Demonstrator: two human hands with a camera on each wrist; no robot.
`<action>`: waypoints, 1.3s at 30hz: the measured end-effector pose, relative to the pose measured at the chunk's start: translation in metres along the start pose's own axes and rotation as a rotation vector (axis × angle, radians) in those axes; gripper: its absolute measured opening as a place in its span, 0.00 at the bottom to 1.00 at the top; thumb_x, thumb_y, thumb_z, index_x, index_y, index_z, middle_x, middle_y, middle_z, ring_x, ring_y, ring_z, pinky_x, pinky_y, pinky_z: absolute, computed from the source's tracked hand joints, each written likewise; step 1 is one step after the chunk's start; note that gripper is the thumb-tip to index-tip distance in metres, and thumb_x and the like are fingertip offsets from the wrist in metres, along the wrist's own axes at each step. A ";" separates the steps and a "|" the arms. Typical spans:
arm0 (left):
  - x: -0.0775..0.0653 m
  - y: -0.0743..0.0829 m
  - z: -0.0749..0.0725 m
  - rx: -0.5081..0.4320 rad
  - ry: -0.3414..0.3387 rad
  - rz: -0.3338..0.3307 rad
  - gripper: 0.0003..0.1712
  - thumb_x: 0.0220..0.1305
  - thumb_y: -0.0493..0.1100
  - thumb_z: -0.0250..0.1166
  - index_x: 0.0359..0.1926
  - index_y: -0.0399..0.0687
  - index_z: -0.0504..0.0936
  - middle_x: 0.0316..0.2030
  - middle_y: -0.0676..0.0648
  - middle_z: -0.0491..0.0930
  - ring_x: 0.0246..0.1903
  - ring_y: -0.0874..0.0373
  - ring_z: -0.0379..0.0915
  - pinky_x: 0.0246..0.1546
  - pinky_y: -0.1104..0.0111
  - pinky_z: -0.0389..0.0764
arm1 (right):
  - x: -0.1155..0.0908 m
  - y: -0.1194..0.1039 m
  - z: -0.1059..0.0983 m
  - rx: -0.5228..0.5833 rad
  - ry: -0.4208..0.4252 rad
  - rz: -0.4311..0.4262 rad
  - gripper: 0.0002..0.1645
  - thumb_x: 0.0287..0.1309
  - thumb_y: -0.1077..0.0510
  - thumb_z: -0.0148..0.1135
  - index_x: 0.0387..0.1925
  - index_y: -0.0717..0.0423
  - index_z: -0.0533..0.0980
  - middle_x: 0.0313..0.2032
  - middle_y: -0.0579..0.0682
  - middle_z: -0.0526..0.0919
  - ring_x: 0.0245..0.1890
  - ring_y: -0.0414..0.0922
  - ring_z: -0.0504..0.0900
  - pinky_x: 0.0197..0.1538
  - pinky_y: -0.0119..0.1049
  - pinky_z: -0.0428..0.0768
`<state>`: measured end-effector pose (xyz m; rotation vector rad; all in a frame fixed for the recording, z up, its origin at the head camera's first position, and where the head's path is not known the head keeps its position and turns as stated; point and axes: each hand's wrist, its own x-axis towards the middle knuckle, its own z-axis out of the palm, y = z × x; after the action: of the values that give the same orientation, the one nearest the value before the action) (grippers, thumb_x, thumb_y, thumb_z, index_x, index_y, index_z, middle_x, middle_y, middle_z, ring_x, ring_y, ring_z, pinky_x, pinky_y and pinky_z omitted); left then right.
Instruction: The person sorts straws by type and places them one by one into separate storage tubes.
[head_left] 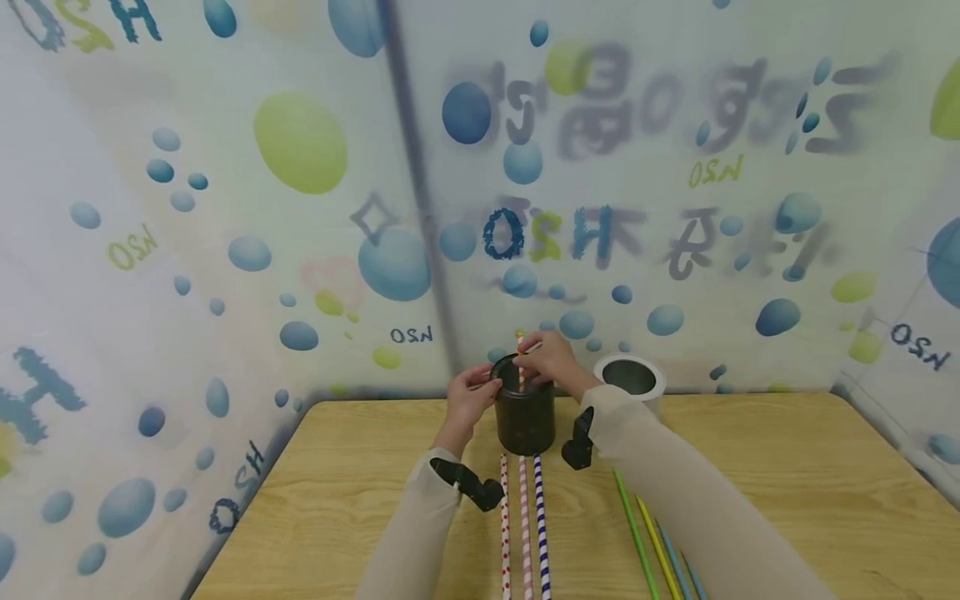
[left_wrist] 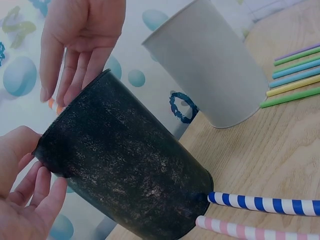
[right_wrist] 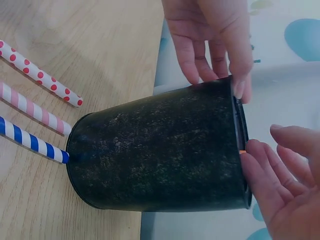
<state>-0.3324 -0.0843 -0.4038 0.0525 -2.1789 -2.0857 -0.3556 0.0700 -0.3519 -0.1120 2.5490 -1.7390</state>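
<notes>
On the wooden table stands a black metal canister (head_left: 525, 425), a speckled dark cylinder. My left hand (head_left: 471, 396) grips its rim from the left side, thumb and fingers at the edge. My right hand (head_left: 553, 360) is over the mouth. Its fingers pinch an orange-and-white striped paper straw (head_left: 521, 379), upright inside the canister; only a small orange bit shows in the right wrist view. In front of the canister lie a red-dotted straw (head_left: 505, 525), a pink-striped straw (head_left: 524, 525) and a blue-striped straw (head_left: 541, 525), side by side.
A pale grey canister (left_wrist: 210, 65) stands to the right of the black one. Several plain straws, including a green straw (head_left: 636, 533) and a yellow straw (head_left: 660, 546), lie under my right forearm. Behind the table (head_left: 322, 467) hangs a bubble-printed backdrop (head_left: 390, 133).
</notes>
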 end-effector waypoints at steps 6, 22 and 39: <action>0.000 -0.002 -0.002 -0.005 0.001 -0.021 0.19 0.54 0.31 0.64 0.50 0.36 0.78 0.39 0.40 0.74 0.31 0.58 0.75 0.35 0.65 0.79 | -0.009 -0.005 -0.006 0.034 -0.031 0.009 0.16 0.51 0.64 0.65 0.42 0.65 0.75 0.32 0.59 0.82 0.35 0.57 0.81 0.29 0.42 0.81; 0.000 -0.001 -0.002 0.021 -0.007 -0.006 0.20 0.55 0.32 0.63 0.51 0.36 0.77 0.41 0.39 0.74 0.32 0.58 0.73 0.37 0.63 0.79 | -0.043 0.010 -0.020 0.037 -0.192 -0.077 0.17 0.53 0.62 0.63 0.43 0.67 0.74 0.34 0.63 0.81 0.27 0.49 0.81 0.32 0.48 0.80; -0.003 0.002 0.001 0.029 0.005 0.007 0.19 0.55 0.31 0.62 0.51 0.35 0.77 0.39 0.40 0.74 0.32 0.57 0.73 0.36 0.63 0.79 | -0.078 0.071 -0.009 0.083 -0.237 -0.012 0.15 0.52 0.60 0.64 0.41 0.65 0.75 0.28 0.54 0.80 0.30 0.54 0.81 0.33 0.49 0.80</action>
<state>-0.3295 -0.0831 -0.4022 0.0519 -2.2031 -2.0482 -0.2811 0.1107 -0.4145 -0.3104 2.3108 -1.7179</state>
